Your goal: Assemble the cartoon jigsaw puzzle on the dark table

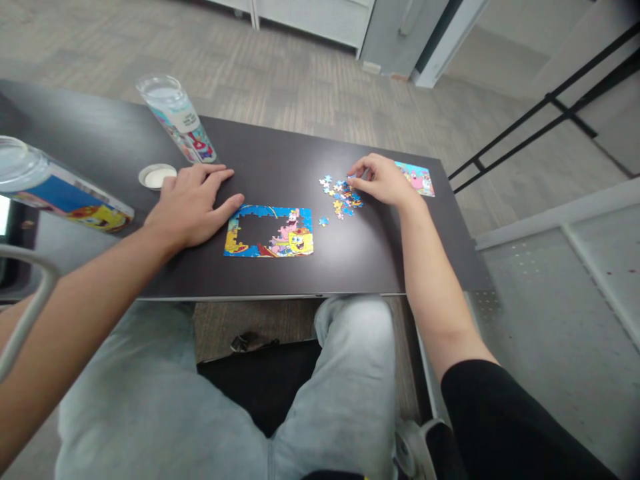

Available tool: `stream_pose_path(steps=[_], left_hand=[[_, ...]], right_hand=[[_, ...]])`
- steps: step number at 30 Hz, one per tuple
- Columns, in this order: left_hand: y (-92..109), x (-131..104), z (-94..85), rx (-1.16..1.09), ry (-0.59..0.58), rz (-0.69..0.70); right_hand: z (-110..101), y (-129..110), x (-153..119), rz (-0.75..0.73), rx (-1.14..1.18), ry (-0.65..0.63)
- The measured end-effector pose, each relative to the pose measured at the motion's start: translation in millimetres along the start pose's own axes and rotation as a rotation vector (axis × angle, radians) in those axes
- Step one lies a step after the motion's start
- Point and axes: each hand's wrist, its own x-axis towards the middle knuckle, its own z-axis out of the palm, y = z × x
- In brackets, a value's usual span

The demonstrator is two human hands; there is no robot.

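A partly assembled jigsaw puzzle [300,241] lies on the dark table, its border joined around a bare gap in the middle. My left hand [193,203] rests flat, fingers spread, with the thumb by the puzzle's upper left corner. Loose puzzle pieces [343,195] form a small pile to the right, one of them lying apart nearer to me. At the pile's far right edge, my right hand [377,179] has thumb and fingers pinched at a small puzzle piece [351,179]. Beyond that hand lies a picture card [423,181], partly covered by it.
Two clear cylinders with cartoon prints, one upright at the back [183,123] and one at the left [75,193], stand on the table [280,153]. A white round lid [157,176] lies between them. Black metal bars [525,120] run past the right end.
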Motion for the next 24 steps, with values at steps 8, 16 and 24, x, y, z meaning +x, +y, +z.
stream_pose_path(steps=[8, 16, 24], left_hand=[[-11, 5, 12.1, -0.040, 0.072, 0.041], [-11, 4, 11.2, -0.028, 0.066, 0.047], [-10, 3, 11.7, -0.028, 0.069, 0.053]], right_hand=[[56, -11, 21, -0.230, 0.020, 0.062], [57, -16, 23, -0.127, 0.086, 0.027], [53, -18, 20, -0.066, 0.108, 0.035]])
